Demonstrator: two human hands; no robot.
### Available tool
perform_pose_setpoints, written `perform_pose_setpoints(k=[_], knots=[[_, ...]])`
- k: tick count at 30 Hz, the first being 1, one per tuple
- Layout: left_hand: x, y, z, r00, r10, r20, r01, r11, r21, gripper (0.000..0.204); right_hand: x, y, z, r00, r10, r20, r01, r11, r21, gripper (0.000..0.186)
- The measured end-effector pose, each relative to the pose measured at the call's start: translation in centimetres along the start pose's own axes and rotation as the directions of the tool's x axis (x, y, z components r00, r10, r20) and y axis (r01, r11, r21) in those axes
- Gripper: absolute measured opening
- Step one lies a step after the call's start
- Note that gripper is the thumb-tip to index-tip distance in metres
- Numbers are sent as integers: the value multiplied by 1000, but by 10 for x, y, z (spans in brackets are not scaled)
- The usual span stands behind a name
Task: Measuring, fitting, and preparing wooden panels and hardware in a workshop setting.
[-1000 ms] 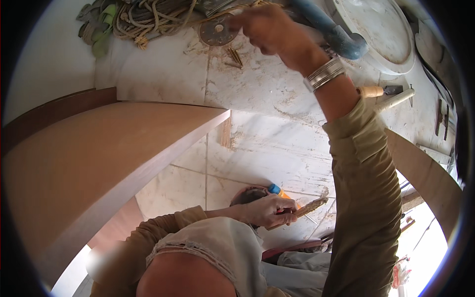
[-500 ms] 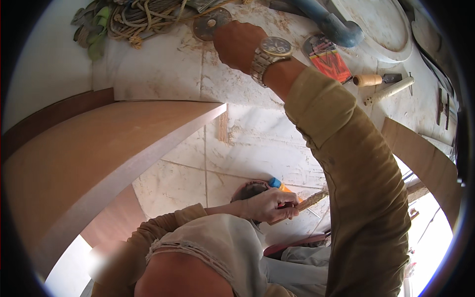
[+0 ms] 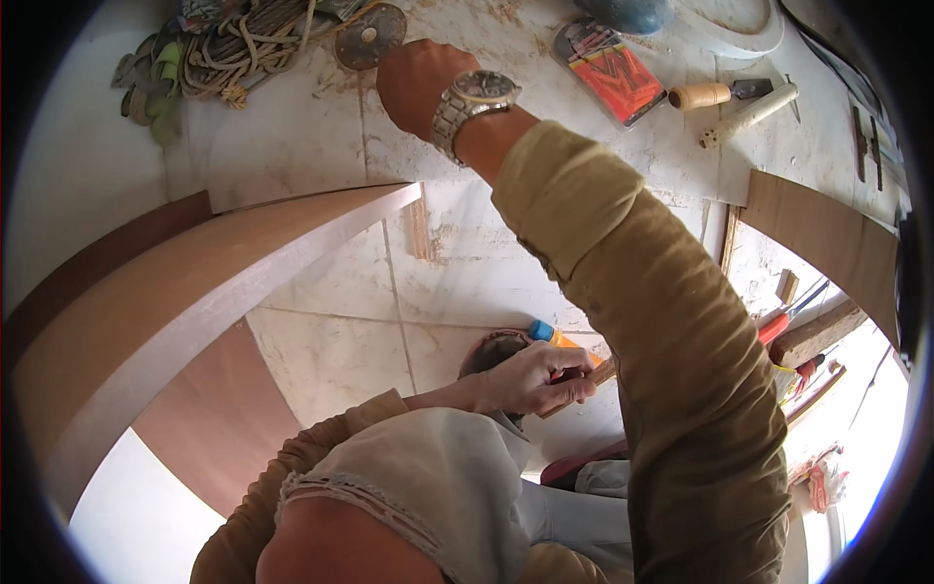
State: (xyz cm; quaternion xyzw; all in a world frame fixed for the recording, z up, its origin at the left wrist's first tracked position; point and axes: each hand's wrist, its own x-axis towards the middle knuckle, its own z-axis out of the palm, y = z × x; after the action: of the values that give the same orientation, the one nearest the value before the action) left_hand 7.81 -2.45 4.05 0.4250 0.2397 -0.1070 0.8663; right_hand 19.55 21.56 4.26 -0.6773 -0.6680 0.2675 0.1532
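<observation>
My right hand (image 3: 420,90), wearing a metal-band watch (image 3: 477,102), reaches to the far white surface beside a round flat disc (image 3: 371,37) with a centre hole. Its back faces me and its fingers are hidden, so their grip cannot be made out. Lower down, my left hand (image 3: 533,382) is closed around a narrow wooden strip (image 3: 604,372), which runs behind my right sleeve. Something red shows between the left fingers. Just beyond that hand lie an orange bottle with a blue cap (image 3: 541,331) and a dark rounded object (image 3: 494,352).
Coiled rope (image 3: 243,54) lies at the far left. At the far right are a red-and-clear pack (image 3: 613,73), a wooden-handled tool (image 3: 700,94) and a pale rod (image 3: 749,115). Wooden panels (image 3: 233,243) stand at left and right (image 3: 827,224). A red-handled tool (image 3: 774,327) lies at right.
The view has shifted, showing more tools at the right. My right hand has drawn slightly nearer, away from the disc. My left hand keeps hold of the wooden strip.
</observation>
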Motion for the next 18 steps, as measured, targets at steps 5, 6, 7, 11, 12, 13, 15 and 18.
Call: perform_pose_setpoints(k=[5, 6, 7, 11, 12, 13, 15, 18], knots=[[-1, -9, -3, 1000, -24, 12, 25, 997, -74, 24, -4, -17, 9, 1000, 23, 18, -20, 991, -131, 22], [-3, -12, -4, 998, -48, 28, 50, 995, -83, 24, -3, -18, 10, 1000, 17, 14, -16, 993, -119, 22], [-2, -16, 0, 998, -53, 30, 56, 995, -79, 24, -4, -17, 7, 998, 45, 44, -41, 995, -90, 21], [2, -21, 9, 970, 207, -124, -191, 973, 130, 25, -5, -15, 11, 996, 87, 3, -85, 982, -167, 20], [3, -20, 7, 989, 124, -84, -115, 987, 108, 25, -6, -10, 12, 995, 98, -2, -97, 981, -166, 20], [2, -18, 5, 989, 118, -88, -108, 988, 111, 25, -6, -12, 12, 994, 88, 61, -75, 977, -199, 20], [1, -14, 3, 998, 42, -46, -37, 994, 104, 25, -10, -14, 11, 989, 79, 122, -50, 973, -224, 20], [2, -27, 11, 970, 191, -150, -189, 982, 25, 26, -19, -14, 17, 999, 21, 39, -10, 968, -251, 18]])
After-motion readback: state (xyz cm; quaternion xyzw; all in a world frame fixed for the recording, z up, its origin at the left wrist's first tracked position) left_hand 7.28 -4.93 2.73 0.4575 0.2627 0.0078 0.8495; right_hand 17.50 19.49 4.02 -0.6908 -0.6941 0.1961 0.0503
